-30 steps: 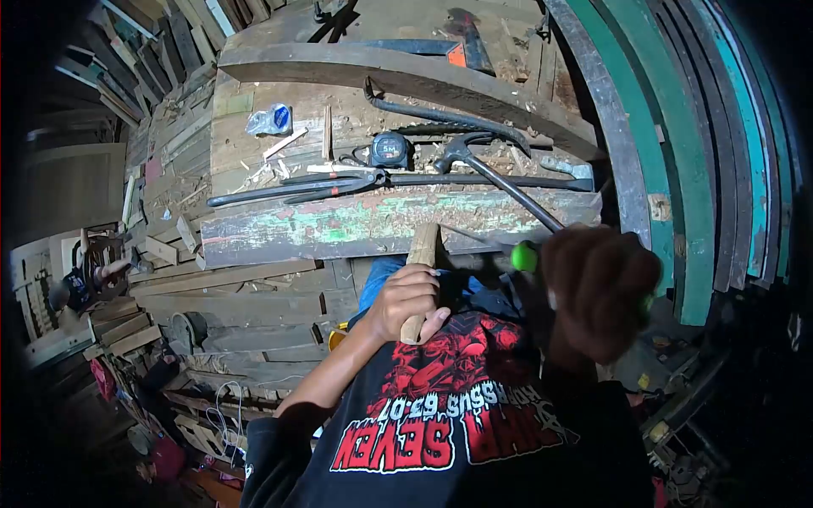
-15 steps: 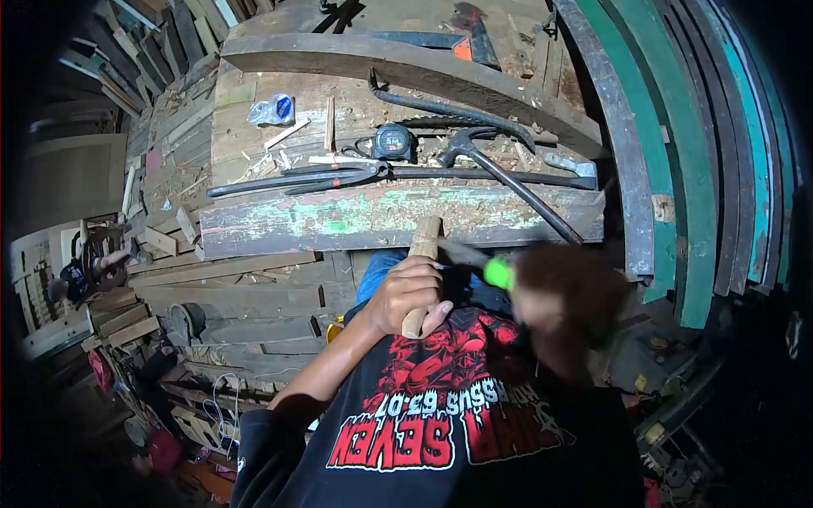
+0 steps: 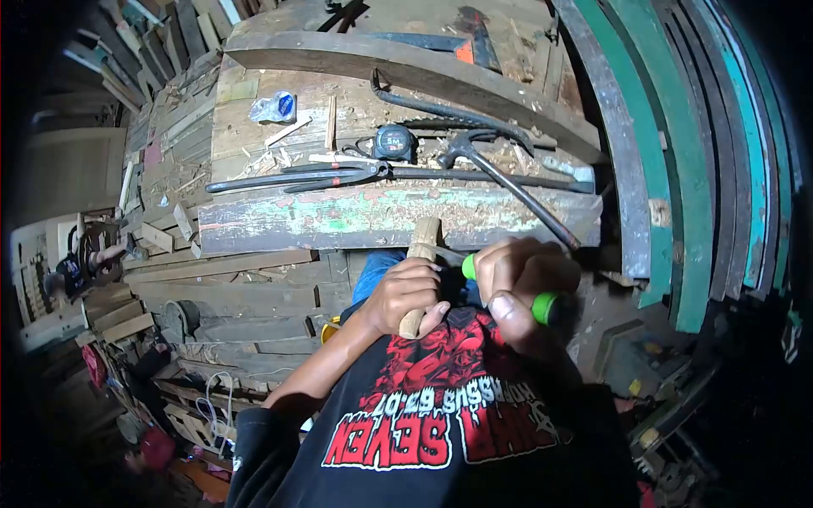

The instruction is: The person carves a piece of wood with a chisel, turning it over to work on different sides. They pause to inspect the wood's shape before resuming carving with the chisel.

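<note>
My left hand is closed around a short, rough wooden stick. The stick's upper end reaches the near edge of a paint-worn beam, and its lower end shows below my fingers. My right hand is wrapped round the bright green handle of a bladed tool. A narrow metal blade runs from it towards the stick, just above my left fingers. The exact kind of tool is unclear because my fingers cover much of it.
On the bench lie a claw hammer, a tape measure, long-handled pincers and a pry bar. A curved plank lies behind them. Painted boards stand on the right. Another person is at far left.
My right hand, blurred before, now shows clearly and has moved left, nearer the stick. The green handle has come left with it. My left hand keeps its hold.
</note>
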Demonstrator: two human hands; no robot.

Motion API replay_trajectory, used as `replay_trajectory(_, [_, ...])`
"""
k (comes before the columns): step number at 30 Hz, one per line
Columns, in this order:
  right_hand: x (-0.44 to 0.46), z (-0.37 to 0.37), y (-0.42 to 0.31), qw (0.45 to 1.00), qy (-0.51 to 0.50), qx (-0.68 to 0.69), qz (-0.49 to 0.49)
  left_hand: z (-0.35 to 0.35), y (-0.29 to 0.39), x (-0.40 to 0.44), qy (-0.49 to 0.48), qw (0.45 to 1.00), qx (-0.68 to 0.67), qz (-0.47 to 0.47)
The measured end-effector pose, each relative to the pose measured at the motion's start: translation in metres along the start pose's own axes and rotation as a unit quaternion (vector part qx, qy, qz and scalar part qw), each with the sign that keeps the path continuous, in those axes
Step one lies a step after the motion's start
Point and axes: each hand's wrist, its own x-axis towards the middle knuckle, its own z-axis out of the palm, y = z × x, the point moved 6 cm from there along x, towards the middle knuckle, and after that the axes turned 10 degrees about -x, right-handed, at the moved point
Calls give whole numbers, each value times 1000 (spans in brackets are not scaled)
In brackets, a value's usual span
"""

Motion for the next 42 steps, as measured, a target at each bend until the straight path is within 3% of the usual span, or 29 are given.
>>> replay_trajectory(4, [5, -5, -24, 996, -9, -24, -87, 0, -1, 3, 6, 1000, 12, 2])
replay_trajectory(9, [18, -13, -67, 983, -80, 72, -150, -1, -1, 3, 1, 1000, 0, -2])
replay_trajectory(12, [-15, 14, 33, 989, -40, -118, -74, -4, 1, 6, -11, 1000, -14, 22])
replay_trajectory(13, [-15, 26, 53, 978, -144, -134, -75, -6, -4, 5, 0, 1000, -30, 5])
replay_trajectory(14, [-23, 27, 53, 980, -128, -144, -58, -7, -2, 4, 16, 1000, -25, 8])
replay_trajectory(17, [-11, -19, 18, 999, 26, 25, 4, -3, 2, 0, -2, 1000, -2, -6])
replay_trajectory(19, [17, -39, -45, 999, 23, 0, -35, -5, -1, 4, 3, 1000, 0, -4])
replay_trajectory(21, [22, -45, -63, 996, -18, -34, -82, -3, -2, 3, 1, 1000, -3, -3])
replay_trajectory(23, [21, -41, -57, 991, 31, -8, -129, -4, -2, 3, -6, 1000, -1, -2])
replay_trajectory(25, [-6, -20, 6, 999, -20, -18, 22, -5, -3, 3, -5, 1000, -2, -3])
replay_trajectory(29, [-32, -29, 44, 975, 23, 200, 90, -5, -3, 3, 3, 1000, 3, 3])
replay_trajectory(31, [-21, -35, 27, 972, 42, 225, 56, -6, -4, 3, -1, 1000, -1, 8])
replay_trajectory(33, [7, -35, -32, 993, 7, 105, -52, -5, -2, 1, 4, 1000, 0, 5])
replay_trajectory(35, [12, -29, -36, 997, -16, 12, -77, -4, -1, 0, 6, 1000, -3, -1])
replay_trajectory(39, [-6, -3, 24, 997, -24, -71, 19, -3, -3, -3, -6, 1000, -10, -7])
replay_trajectory(42, [-7, -1, 9, 1000, 12, -23, 9, -2, 0, 3, 4, 1000, 5, 7])
